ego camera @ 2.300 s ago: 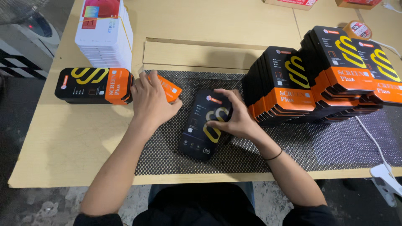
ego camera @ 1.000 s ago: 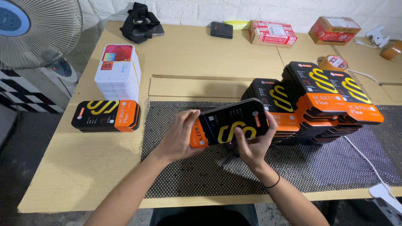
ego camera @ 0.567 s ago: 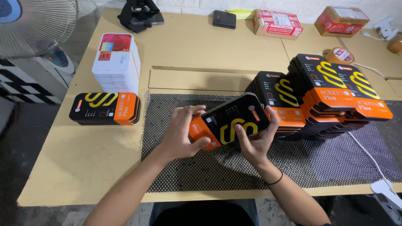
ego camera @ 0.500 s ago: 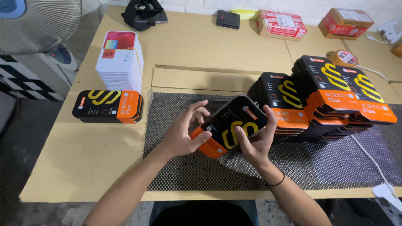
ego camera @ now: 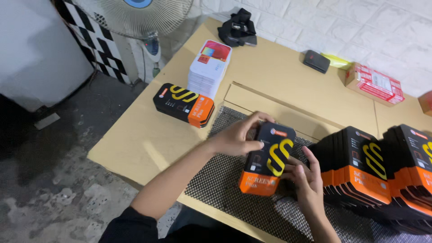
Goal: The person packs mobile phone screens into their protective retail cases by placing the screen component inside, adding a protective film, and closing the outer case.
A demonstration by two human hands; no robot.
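A flat black and orange box (ego camera: 269, 158) with a yellow curved mark is held above the dark mesh mat (ego camera: 219, 182). My left hand (ego camera: 236, 136) grips its upper left edge, thumb on the face. My right hand (ego camera: 304, 175) supports its right side from underneath. The box's orange end points toward me. Just right of the hands stand stacks of the same kind of boxes (ego camera: 360, 167).
A similar black and orange box (ego camera: 183, 104) lies at the table's left, beside a stack of white boxes (ego camera: 209, 67). Farther back are a black pouch (ego camera: 238, 29), a small black case (ego camera: 316, 60) and a red and white carton (ego camera: 373, 83). A fan (ego camera: 137, 18) stands beyond the table edge.
The box has turned from lying crosswise to lengthwise, orange end toward me. The camera has swung left, so the stacks now sit at the right edge.
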